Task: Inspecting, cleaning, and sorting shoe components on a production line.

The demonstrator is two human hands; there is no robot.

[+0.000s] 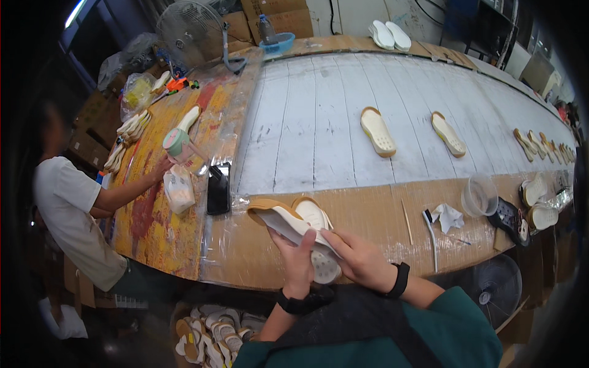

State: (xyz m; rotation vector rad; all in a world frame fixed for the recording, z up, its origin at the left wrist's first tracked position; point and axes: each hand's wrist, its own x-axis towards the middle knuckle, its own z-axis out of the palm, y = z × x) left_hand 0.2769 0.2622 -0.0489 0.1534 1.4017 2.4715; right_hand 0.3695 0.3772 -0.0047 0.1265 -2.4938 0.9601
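Note:
Both my hands grip a white shoe sole [283,219] with a tan edge, tilted above the near cardboard strip of the table. My left hand [297,265] is closed round its side, thumb pointing up. At its near end my right hand [359,256] pinches the rim with thumb and fingers. Behind and below it lies a second sole [310,211], partly hidden by the held one and my hands. Its perforated white heel [325,267] seems to show between my wrists, though I cannot tell if both parts belong together.
Two soles [378,132] lie on the white lined surface [294,122], with several more at far right. Nearby are a toothbrush [433,239], a crumpled tissue [448,218], a clear tub [479,196] and a phone [218,196]. A co-worker [73,202] stands left. Soles fill a container below.

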